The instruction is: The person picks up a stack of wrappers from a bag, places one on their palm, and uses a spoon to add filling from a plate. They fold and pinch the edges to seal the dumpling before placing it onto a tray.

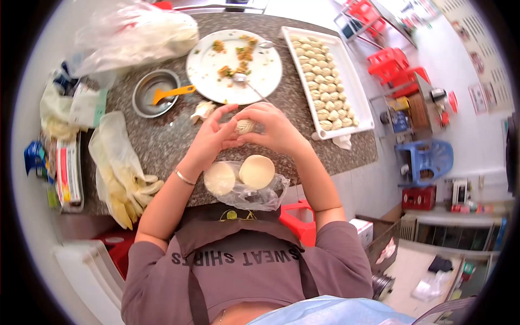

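Note:
A pleated dumpling (pixel 245 127) is held between my two hands above the table. My left hand (pixel 215 130) closes on its left side, and my right hand (pixel 271 125) curls its fingers over the right side. Just below them, round dough wrappers (pixel 257 171) lie in two stacks on a clear plastic bag (pixel 260 199). Beyond my hands is a big white plate (pixel 206 76) with remains of chopped filling (pixel 245 53) and two spoons (pixel 240 78). Rows of pleated dumplings (pixel 320 81) fill much of a white tray (pixel 358 101) to the right.
Left of the plate, a metal bowl (pixel 142 104) holds a yellow-orange scraper (pixel 173 93). Pale rubber gloves (pixel 116 162) lie on the speckled table (pixel 173 145) at left. A large plastic bag (pixel 141 38) sits at the back left. Red stools (pixel 389 62) and a blue chair (pixel 433 162) stand off to the right.

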The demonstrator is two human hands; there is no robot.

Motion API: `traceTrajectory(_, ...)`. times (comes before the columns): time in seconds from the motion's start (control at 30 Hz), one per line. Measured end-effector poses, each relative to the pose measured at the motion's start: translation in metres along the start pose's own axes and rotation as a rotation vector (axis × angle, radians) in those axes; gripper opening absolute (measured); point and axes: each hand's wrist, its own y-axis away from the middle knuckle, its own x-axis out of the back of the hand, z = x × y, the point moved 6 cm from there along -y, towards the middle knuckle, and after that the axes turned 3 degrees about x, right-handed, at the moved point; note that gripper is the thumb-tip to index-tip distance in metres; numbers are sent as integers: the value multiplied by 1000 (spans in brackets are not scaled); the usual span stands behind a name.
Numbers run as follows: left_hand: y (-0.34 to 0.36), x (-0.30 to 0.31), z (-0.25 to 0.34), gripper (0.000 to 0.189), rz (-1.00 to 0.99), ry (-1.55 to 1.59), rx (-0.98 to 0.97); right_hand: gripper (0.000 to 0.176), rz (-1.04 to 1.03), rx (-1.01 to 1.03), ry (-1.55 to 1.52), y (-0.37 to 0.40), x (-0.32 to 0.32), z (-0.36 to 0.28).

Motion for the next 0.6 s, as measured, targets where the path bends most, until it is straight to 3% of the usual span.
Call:
traceTrajectory(0.07, 3, -13, 0, 41, -107, -152, -9, 38, 15, -167, -168, 15, 23, 13)
traceTrajectory(0.13, 4, -27, -9, 31, -181, -435, -128, 36, 133, -306, -111, 39, 59, 30)
traceTrajectory(0.17, 6, -29, -15, 31, -210, -434, -116, 37, 190, -368, -53, 52, 81, 40)
traceTrajectory(0.23, 15, -43, -5, 26, -196, -1229, -477, 39, 296, -511, 44, 87, 130, 77)
traceTrajectory(0.27, 17, -48, -4, 24, -213, -1263, -565, 39, 327, -586, 117, 107, 156, 100)
traceTrajectory(0.4, 18, -46, -8, 25, -272, -1328, -567, 39, 311, -776, 434, 185, 230, 179)
traceTrajectory(0.47, 16, -45, -10, 22, -271, -1343, -547, 34, 149, -828, 519, 212, 236, 214)
traceTrajectory(0.6, 17, -45, -9, 20, -257, -1338, -553, 30, -83, -1025, 296, 224, 223, 228)
